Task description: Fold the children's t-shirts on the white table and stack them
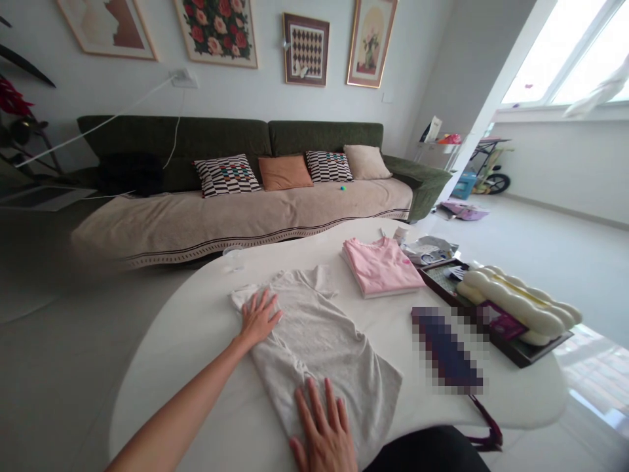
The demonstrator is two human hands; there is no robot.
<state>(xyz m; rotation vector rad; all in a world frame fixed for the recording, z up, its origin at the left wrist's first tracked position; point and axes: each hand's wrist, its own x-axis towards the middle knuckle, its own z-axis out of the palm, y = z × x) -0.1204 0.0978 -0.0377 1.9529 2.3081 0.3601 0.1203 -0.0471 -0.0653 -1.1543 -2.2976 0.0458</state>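
— Where's the grey T-shirt [322, 341] lying?
— Flat on the white desk [171, 373], under both your hands.
— Gripping it?
— No. Your left hand [260, 318] rests open on its left edge, your right hand [322, 426] open near its lower edge, fingers spread. A folded pink T-shirt [381, 265] lies just beyond; a green sofa [171, 137] stands behind.

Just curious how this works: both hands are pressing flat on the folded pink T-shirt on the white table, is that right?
Not quite. The head view shows the left hand and right hand pressing flat on a grey T-shirt, not the pink one. The folded pink T-shirt lies beyond it, untouched, on the white table.
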